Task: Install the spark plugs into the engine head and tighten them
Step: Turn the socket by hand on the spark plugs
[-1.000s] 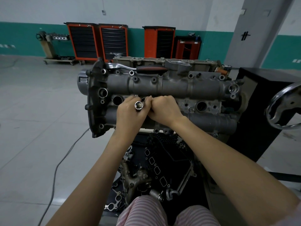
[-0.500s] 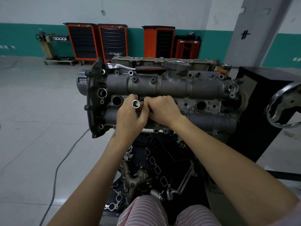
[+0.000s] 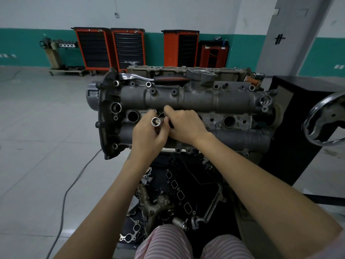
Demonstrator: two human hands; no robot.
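The grey engine head is mounted on a stand in front of me, with a row of round spark plug wells along its middle. My left hand grips a chrome socket whose open end faces me, just below the second well from the left. My right hand is curled beside it, its fingertips pinching something small and dark at the socket; what it holds is hidden. The leftmost well and a well to the right show as dark holes. No spark plug is plainly visible.
A ratchet with a dark red handle lies on top of the head. A steel handwheel sticks out at the right by a black cabinet. Gaskets and metal parts lie on a tray below. Orange tool cabinets line the far wall.
My left hand has shifted the socket slightly left and up. My right thumb has lifted toward the upper rail of the head. The engine has stayed still.
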